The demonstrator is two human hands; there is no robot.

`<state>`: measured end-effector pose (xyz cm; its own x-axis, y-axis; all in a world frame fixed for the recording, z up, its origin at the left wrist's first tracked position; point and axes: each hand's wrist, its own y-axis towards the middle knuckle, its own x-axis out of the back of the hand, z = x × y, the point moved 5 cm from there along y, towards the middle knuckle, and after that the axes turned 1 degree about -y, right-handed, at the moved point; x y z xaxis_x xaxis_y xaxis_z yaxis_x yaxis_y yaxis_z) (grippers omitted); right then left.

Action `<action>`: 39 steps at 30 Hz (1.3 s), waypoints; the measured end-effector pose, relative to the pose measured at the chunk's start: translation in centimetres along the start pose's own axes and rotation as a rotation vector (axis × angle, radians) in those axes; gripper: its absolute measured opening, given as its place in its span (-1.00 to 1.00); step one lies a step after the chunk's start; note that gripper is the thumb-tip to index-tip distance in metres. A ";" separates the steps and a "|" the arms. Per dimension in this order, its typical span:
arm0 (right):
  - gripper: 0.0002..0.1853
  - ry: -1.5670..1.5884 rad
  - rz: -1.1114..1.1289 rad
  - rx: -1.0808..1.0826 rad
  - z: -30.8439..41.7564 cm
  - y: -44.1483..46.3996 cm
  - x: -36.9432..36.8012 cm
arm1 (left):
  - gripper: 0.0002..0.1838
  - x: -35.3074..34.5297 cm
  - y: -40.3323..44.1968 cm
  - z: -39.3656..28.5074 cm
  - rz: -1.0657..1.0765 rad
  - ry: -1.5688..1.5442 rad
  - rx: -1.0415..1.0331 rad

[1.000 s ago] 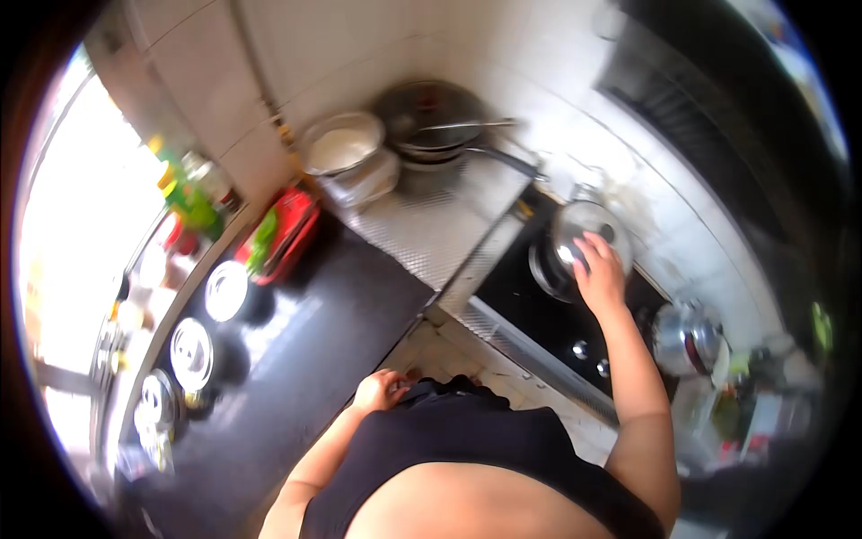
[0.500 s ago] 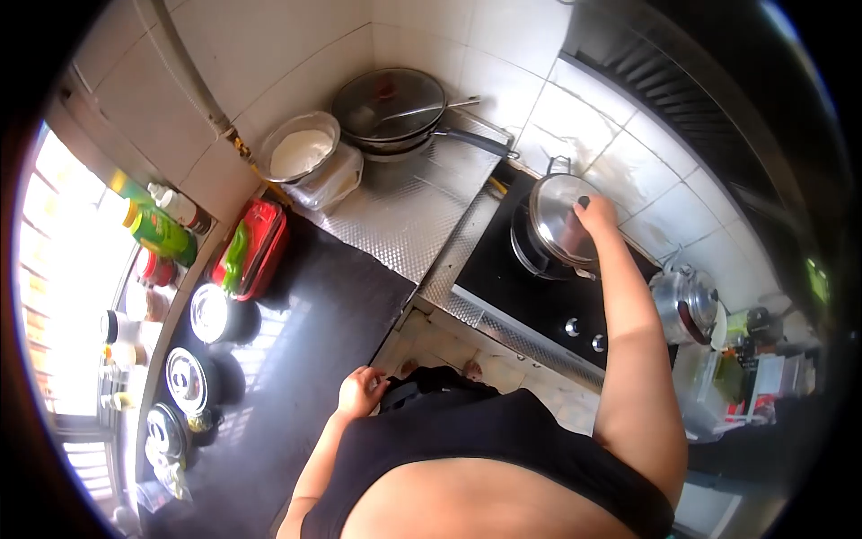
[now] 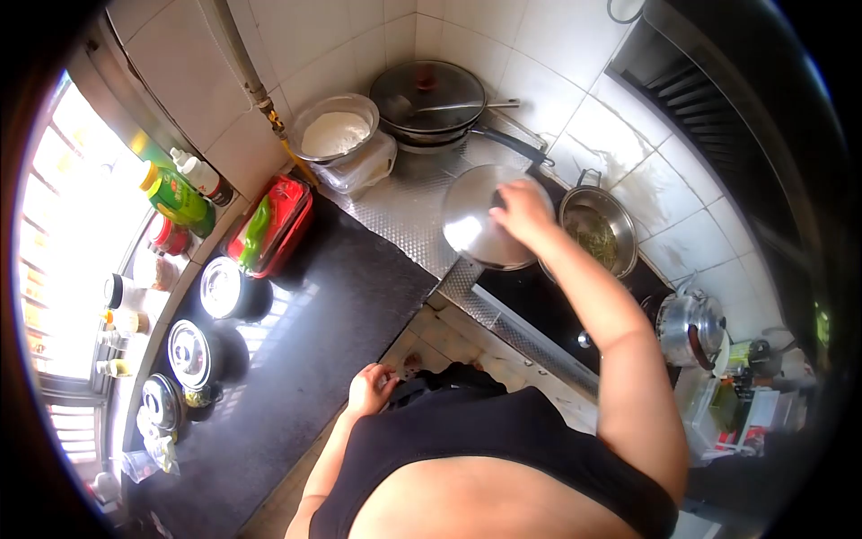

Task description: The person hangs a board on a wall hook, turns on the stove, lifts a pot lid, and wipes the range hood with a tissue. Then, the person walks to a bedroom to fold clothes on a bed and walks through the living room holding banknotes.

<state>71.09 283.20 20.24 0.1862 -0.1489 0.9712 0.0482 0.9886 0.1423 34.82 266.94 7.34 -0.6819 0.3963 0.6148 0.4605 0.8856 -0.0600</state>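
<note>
My right hand (image 3: 523, 212) grips the knob of a round metal lid (image 3: 471, 220), held over the gap between the ridged metal counter and the stove. To its right, an uncovered steel pot (image 3: 626, 216) sits on the black stove (image 3: 525, 301), with something greenish inside. Low by the dark counter's edge, beside the black clothing, is my left hand (image 3: 372, 389). Its fingers are curled, and whatever they may hold is too small to make out.
A lidded pan (image 3: 449, 85) and a bowl of white powder (image 3: 365, 112) stand in the back corner. On the dark counter (image 3: 314, 359) are a red tray (image 3: 301, 225) with a green pepper and several lidded containers. A kettle (image 3: 678, 328) stands right of the stove.
My right hand has lifted the lid off the pot and moved it left, uncovering the contents. My left hand has stayed near the counter's edge.
</note>
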 end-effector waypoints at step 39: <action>-0.74 0.607 -0.251 -1.014 4.1 -57.7 -15.0 | -0.84 -15.1 2.2 -12.8 0.649 -0.052 -0.729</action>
<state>61.46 228.44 -1.74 0.4789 -0.5890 0.6510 0.8466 0.5060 -0.1650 53.40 259.81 7.96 -0.1878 0.7794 0.5977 0.9818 0.1316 0.1369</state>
